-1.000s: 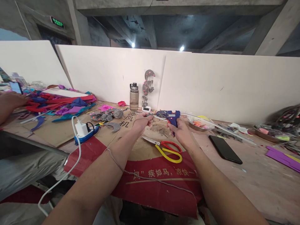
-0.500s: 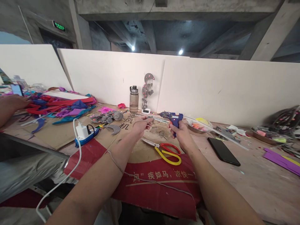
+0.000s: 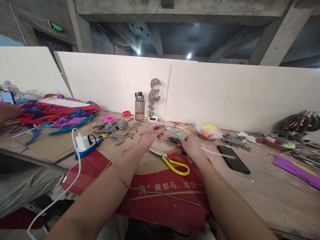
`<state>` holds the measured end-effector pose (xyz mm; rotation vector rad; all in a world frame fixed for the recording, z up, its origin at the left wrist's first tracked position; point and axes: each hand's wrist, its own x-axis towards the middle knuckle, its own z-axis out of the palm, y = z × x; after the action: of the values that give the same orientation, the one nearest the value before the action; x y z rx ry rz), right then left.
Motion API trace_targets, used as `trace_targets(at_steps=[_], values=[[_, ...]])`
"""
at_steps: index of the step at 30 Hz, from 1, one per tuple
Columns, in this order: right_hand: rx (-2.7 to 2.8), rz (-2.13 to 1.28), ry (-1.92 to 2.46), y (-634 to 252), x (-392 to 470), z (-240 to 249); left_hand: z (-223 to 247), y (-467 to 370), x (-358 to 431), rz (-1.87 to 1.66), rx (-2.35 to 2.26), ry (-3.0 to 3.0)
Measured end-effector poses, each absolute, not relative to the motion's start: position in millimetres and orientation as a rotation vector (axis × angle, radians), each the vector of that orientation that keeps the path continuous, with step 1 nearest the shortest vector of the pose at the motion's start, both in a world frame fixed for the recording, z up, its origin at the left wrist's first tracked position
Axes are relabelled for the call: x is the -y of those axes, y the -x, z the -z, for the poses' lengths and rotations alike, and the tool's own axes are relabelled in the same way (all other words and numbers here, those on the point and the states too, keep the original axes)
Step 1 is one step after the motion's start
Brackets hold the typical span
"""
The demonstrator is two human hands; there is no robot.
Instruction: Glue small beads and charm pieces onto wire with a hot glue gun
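Note:
My left hand [image 3: 150, 134] is closed in a pinch on a small grey felt piece [image 3: 162, 127]. Grey yarn [image 3: 162, 192] runs over my left forearm and across the red part of the cardboard [image 3: 162, 213]. Low over the cardboard, my right hand [image 3: 192, 146] is closed around a blue glue gun [image 3: 175, 140], whose nozzle points left toward the felt piece. Most of its body is hidden by the hand, and a clear glue stick [image 3: 215, 152] sticks out behind. Scissors [image 3: 172, 161] with one red and one yellow handle lie open just below both hands.
A water bottle [image 3: 139, 106] and a small white clock [image 3: 152, 118] stand near the white board. Right lie a black phone [image 3: 233, 159] and a bagged bowl [image 3: 208, 131]. Left are a power strip [image 3: 87, 149], a grey felt crescent [image 3: 118, 138], coloured cloth strips [image 3: 72, 113] and another person's hand [image 3: 10, 112].
My right hand has lowered the glue gun from a level hold to close over the cardboard. My left hand keeps its pinch. The whole view has shifted slightly.

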<state>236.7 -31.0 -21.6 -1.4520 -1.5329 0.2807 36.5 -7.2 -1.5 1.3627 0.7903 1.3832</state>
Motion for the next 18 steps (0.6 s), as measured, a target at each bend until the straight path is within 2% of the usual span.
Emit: trace_targets(at_steps=[2,6,9,13,18], values=[[1.469,-0.309,1.445,-222.6,37.3,13.7,1.3,-39.2,10.2,-1.383,-0.822,-1.405],[1.395,-0.66,1.189,-194.4,48.3,6.0,2.3,-44.4,13.1,-1.415,-0.837,-1.472],[1.338,-0.799,1.127,-182.6,49.0,9.9,5.2,-48.4,12.8,-1.386,-0.812,-1.513],[1.259,-0.84,1.105,-180.6,43.4,17.2,8.9,-53.1,13.0,-1.347,-0.791,-1.522],[1.31,-0.724,1.134,-185.8,41.4,18.3,7.5,-54.7,17.3,-1.348,-0.715,-1.527]])
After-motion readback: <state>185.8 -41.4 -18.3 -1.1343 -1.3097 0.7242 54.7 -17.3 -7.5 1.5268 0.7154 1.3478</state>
